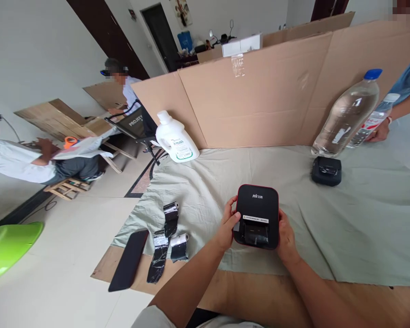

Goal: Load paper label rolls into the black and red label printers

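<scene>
Our left hand (227, 224) and right hand (287, 237) clasp the black printer (258, 214) by its sides; we hold it level over the desk (362, 228).

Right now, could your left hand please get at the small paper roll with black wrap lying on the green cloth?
Probably yes: the left hand grips the black box-shaped printer, but the paper roll lies close to its left on the green cloth, with nothing between.
</scene>
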The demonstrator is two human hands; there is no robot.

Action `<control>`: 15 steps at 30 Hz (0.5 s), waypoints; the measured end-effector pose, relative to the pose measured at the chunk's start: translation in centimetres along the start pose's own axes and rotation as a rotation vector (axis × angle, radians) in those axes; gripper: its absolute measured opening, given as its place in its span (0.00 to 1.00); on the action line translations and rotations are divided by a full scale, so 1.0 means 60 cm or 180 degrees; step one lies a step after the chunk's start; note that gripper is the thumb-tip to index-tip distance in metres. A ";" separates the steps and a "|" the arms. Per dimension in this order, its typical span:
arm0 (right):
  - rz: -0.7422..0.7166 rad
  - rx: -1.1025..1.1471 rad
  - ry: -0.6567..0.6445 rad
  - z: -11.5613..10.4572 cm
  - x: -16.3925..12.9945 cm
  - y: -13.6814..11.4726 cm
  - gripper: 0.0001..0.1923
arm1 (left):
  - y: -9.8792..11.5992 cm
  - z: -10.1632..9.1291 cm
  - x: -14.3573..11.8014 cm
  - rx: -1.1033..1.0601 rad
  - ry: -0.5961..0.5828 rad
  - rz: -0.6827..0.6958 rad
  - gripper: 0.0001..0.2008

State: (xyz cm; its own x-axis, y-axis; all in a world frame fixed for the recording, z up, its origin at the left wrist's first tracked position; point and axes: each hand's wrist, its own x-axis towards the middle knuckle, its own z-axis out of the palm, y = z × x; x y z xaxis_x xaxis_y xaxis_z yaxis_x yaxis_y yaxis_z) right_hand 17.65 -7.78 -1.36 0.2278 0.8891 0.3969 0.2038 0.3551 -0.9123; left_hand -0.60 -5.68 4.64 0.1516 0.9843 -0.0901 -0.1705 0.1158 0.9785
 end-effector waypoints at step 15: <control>0.0128 -0.1167 -0.1172 0.022 -0.019 0.020 0.24 | 0.137 -0.301 0.306 -0.1432 0.1695 0.0004 0.14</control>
State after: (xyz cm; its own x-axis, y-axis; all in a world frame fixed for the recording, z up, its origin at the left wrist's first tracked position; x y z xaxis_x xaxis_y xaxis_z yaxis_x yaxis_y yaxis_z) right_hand 16.41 -7.98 -3.01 -0.0942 0.9661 0.2405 0.5370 0.2527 -0.8048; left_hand -16.81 15.73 7.68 -0.3275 0.9024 -0.2802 -0.5745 0.0453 0.8172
